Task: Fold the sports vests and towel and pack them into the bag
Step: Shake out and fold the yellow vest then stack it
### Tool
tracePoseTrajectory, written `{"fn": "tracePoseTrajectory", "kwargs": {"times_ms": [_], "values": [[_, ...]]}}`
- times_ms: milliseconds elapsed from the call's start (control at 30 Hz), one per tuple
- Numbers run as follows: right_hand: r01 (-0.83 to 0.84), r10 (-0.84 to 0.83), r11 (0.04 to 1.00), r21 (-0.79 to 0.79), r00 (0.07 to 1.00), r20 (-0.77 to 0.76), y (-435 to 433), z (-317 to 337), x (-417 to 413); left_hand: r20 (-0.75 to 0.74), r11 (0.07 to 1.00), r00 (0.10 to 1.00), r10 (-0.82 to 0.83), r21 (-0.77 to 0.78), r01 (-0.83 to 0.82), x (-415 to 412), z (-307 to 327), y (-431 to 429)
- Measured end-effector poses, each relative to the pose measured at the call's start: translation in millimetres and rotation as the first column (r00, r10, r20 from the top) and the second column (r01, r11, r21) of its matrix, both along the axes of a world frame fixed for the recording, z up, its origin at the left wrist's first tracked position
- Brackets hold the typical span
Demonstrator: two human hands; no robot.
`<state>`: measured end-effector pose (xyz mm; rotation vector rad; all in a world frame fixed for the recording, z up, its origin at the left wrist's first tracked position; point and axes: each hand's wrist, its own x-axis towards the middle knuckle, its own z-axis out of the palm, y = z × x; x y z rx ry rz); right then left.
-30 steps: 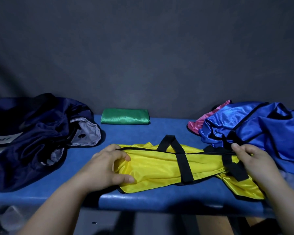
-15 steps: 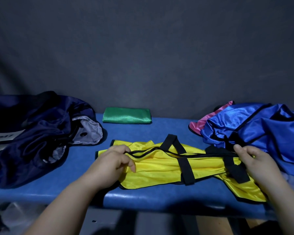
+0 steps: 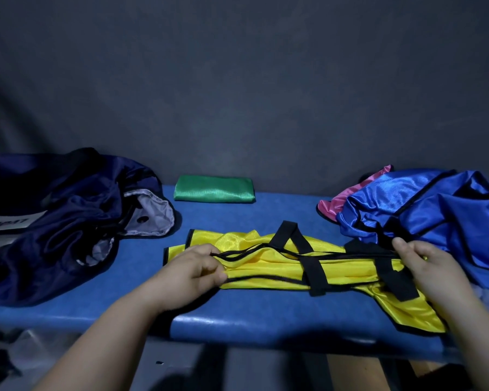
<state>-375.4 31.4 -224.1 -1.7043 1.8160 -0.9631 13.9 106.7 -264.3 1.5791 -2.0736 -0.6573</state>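
Observation:
A yellow vest (image 3: 274, 268) with black trim and straps lies folded lengthwise across the blue bench (image 3: 237, 320). My left hand (image 3: 192, 270) pinches its left end at the black edge. My right hand (image 3: 424, 263) grips the right end by the black trim. A folded green vest (image 3: 214, 192) rests at the back of the bench. A crumpled blue vest (image 3: 424, 210) lies at the right on top of a pink vest (image 3: 336, 203). The dark navy bag (image 3: 54, 221) slumps at the left, its grey lining showing at the mouth.
A dark grey wall stands right behind the bench. The bench's front edge runs just below the yellow vest. Wooden floor shows under the bench at the lower right, and dark clutter lies at the lower left.
My left hand has drawn the vest's upper layer rightward, uncovering a yellow flap at the left end. The black trim line has gone slack and wavy. The right hand has barely moved.

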Motion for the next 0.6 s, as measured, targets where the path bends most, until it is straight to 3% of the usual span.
{"fn": "tracePoseTrajectory", "kwargs": {"times_ms": [100,233,433,600], "values": [[0.003,-0.003,1.000,-0.006,1.000,0.004,0,1,0,-0.203,0.996,0.975,0.086,-0.008,-0.089,-2,3,1],[-0.001,0.001,1.000,-0.009,1.000,-0.014,0,1,0,-0.496,0.984,0.850,0.179,0.090,-0.154,-1,16,5],[-0.028,0.028,1.000,-0.010,0.999,-0.020,-6,-2,-3,-0.444,0.953,0.849,0.287,0.223,-0.206,-2,24,8],[-0.098,0.097,0.995,0.015,0.995,0.037,-7,-5,-10,-0.436,0.935,0.828,0.353,0.195,-0.296,2,18,3]]}}
